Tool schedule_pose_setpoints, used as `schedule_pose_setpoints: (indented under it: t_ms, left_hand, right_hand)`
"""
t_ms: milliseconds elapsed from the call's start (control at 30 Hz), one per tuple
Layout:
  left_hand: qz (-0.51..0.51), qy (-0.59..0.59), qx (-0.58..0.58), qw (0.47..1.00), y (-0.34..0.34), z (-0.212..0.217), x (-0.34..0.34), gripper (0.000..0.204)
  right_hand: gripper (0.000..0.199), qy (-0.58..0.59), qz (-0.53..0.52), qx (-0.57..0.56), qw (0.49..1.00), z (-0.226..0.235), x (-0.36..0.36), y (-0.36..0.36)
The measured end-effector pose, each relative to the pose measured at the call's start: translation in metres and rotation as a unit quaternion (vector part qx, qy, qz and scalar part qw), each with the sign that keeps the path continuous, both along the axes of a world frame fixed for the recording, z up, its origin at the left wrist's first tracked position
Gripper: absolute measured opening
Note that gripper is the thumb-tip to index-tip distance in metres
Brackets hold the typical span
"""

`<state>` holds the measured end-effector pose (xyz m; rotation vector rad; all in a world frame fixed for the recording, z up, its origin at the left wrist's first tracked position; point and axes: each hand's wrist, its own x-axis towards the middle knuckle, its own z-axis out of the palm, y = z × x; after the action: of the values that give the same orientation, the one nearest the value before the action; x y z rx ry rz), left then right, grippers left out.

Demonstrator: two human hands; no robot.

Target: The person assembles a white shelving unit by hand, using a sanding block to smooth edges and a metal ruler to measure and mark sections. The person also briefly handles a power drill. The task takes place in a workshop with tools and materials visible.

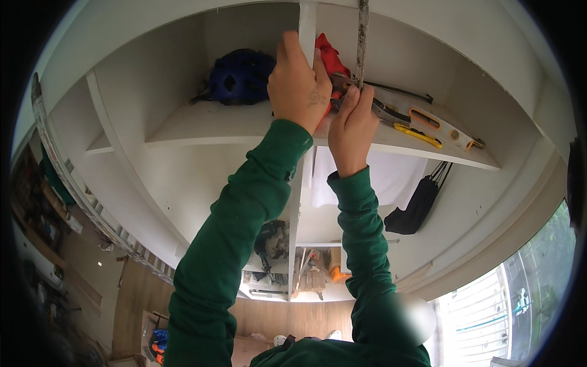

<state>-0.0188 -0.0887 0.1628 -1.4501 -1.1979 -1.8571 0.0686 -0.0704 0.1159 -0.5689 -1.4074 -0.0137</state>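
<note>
Seen from the head camera, a person in green sleeves reaches up with both arms into a white shelving unit (202,127). The right hand (353,125) has its thumb and fingers closed at the lower end of a long, thin strip (363,40), its pale surface marked with dark flecks, which runs upright from the top edge of the view in front of the right-hand compartment. The left hand (301,88), fingers curled, is raised just beside the upright divider (307,21); whether it grips anything cannot be told. Behind the hands, a red cloth (331,56) lies beside the divider, while a level with an orange-rimmed handle (454,133) and a yellow utility knife (417,135) rest on the same shelf to the right, near a thin black rod (403,92). A dark blue helmet (241,76) sits in the compartment to the left. Below the right-hand shelf, a black drawstring bag (416,208) hangs next to a white cloth (391,177). Wooden flooring (263,318) shows beneath, and daylight enters by a slatted window (480,309) at lower right.
</note>
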Motion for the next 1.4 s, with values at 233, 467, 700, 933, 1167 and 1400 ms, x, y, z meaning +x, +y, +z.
schedule_pose_setpoints:
  t_ms: [233,467,700,933,1167,1400]
  left_hand:
    - [0.006,0.006,0.003,1.000,-0.001,0.000,0.000,0.028]
    - [0.015,0.005,0.002,1.000,-0.001,0.001,0.000,0.027]
    - [0.029,0.006,0.011,1.000,0.000,0.001,-0.001,0.029]
    - [0.060,-0.002,0.069,0.996,0.004,0.001,-0.003,0.045]
    - [0.287,0.214,0.253,0.899,-0.016,0.014,-0.002,0.061]
    - [0.164,0.329,0.229,0.901,-0.037,0.071,-0.008,0.020]
  right_hand:
    - [0.021,0.004,-0.026,0.018,0.999,0.025,0.004,0.014]
    - [0.022,-0.006,-0.068,0.008,0.998,0.019,0.004,0.005]
    - [0.019,0.024,-0.029,0.034,0.999,0.009,0.028,0.007]
    - [0.026,0.007,-0.058,-0.025,0.998,-0.103,0.068,-0.007]
    - [0.027,-0.025,-0.123,-0.110,0.986,-0.113,0.090,0.036]
    - [0.026,-0.013,-0.111,-0.075,0.991,-0.122,0.091,0.058]
